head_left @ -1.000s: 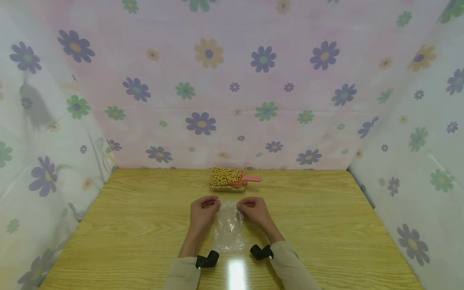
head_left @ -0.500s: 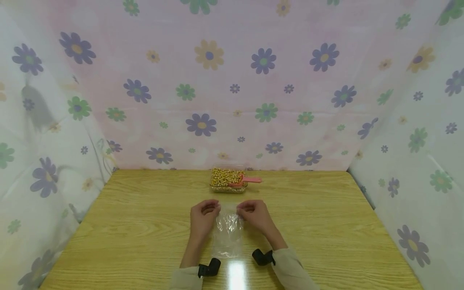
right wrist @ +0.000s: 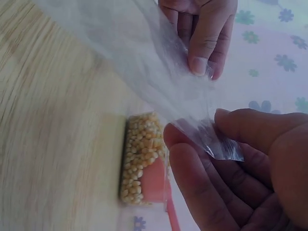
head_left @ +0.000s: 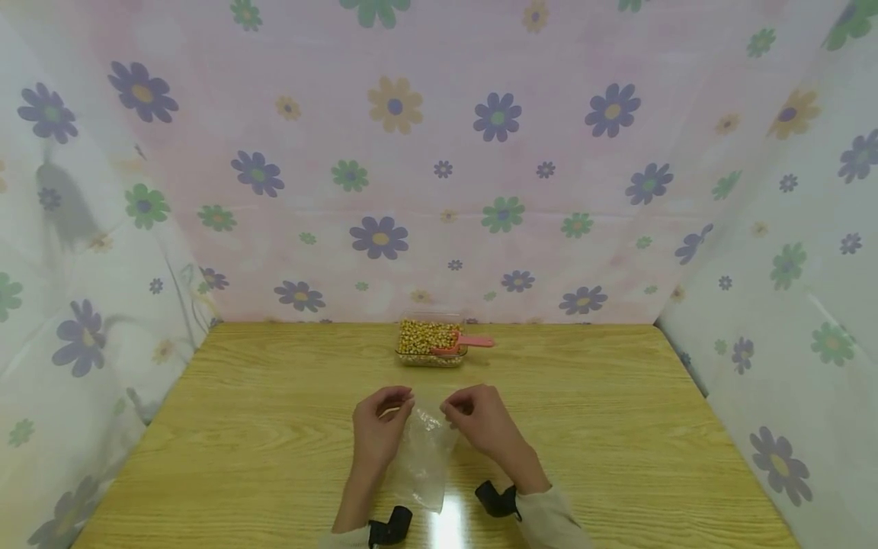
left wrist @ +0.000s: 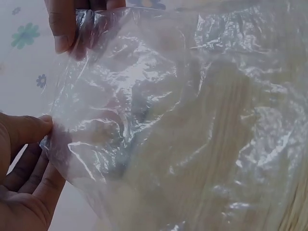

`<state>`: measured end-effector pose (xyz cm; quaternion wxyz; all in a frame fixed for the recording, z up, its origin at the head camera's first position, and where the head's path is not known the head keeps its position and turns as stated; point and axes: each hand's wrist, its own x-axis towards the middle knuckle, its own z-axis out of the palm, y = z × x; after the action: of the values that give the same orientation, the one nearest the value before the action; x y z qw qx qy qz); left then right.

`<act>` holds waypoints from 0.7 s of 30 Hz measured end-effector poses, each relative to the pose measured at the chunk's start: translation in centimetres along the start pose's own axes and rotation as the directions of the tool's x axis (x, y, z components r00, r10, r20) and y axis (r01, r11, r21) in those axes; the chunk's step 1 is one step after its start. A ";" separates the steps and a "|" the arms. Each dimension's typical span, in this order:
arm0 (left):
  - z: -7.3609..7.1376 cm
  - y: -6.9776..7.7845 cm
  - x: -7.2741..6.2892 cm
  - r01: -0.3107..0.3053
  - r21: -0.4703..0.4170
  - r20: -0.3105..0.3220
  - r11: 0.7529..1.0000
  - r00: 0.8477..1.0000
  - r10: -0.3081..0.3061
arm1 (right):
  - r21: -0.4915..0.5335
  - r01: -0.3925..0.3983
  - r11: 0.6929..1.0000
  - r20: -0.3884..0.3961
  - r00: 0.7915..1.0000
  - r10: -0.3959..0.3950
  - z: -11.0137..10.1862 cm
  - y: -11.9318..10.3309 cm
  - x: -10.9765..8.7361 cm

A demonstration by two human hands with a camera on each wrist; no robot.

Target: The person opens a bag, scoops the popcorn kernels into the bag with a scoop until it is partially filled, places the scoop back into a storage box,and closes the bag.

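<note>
A clear plastic bag (head_left: 424,461) hangs between the two hands, its lower end toward the person. My left hand (head_left: 377,436) pinches the left corner of its upper edge between thumb and fingers. The opposite corner is pinched by my right hand (head_left: 488,428). In the left wrist view the crinkled, shiny film (left wrist: 159,110) stretches across most of the picture. From the right wrist, the bag's edge (right wrist: 192,103) looks narrow and flat, with a corner sticking out past the right thumb.
Beyond the hands, a clear container (head_left: 430,360) of yellow corn kernels (head_left: 420,335) stands on the wood-grain table (head_left: 274,396). A pink scoop (head_left: 475,341) lies in the kernels, its handle over the right rim. Flowered cloth (head_left: 439,191) surrounds the table at the back and sides.
Both hands have drawn slightly nearer the person, carrying the bag along. The bag's lower end has swung nearer too, and the bag now looks more slanted. The container and scoop stay put.
</note>
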<state>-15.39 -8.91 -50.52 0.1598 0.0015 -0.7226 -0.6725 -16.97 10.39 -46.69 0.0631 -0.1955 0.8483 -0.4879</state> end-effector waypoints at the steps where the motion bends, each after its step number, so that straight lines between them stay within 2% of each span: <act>1: -0.1 0.2 -0.1 -0.002 -0.008 -0.003 1.000 1.000 0.002 | -0.002 0.002 1.000 -0.003 1.000 -0.002 0.0 -0.2 -0.1; 6: -0.3 1.2 -0.5 0.003 -0.018 -0.014 1.000 1.000 -0.004 | 0.001 0.009 1.000 -0.029 1.000 -0.009 0.1 -1.1 -0.5; 12: -0.4 2.4 -0.7 0.001 0.037 -0.014 0.999 1.000 0.000 | 0.019 0.011 1.000 -0.070 0.998 -0.009 0.1 -2.2 -1.2; 17: -0.3 3.0 -0.9 -0.056 0.049 -0.029 0.997 0.998 0.057 | 0.016 0.021 1.000 -0.106 0.994 -0.019 0.0 -3.4 -1.7; 21: -0.3 3.3 -1.1 -0.146 0.106 -0.033 0.984 0.988 0.151 | -0.023 0.034 0.999 -0.156 0.987 -0.037 0.0 -3.9 -2.0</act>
<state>-13.61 -8.62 -47.55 0.2239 -0.0304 -0.7512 -0.6202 -14.06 9.48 -43.52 -0.0143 -0.1725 0.8519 -0.4942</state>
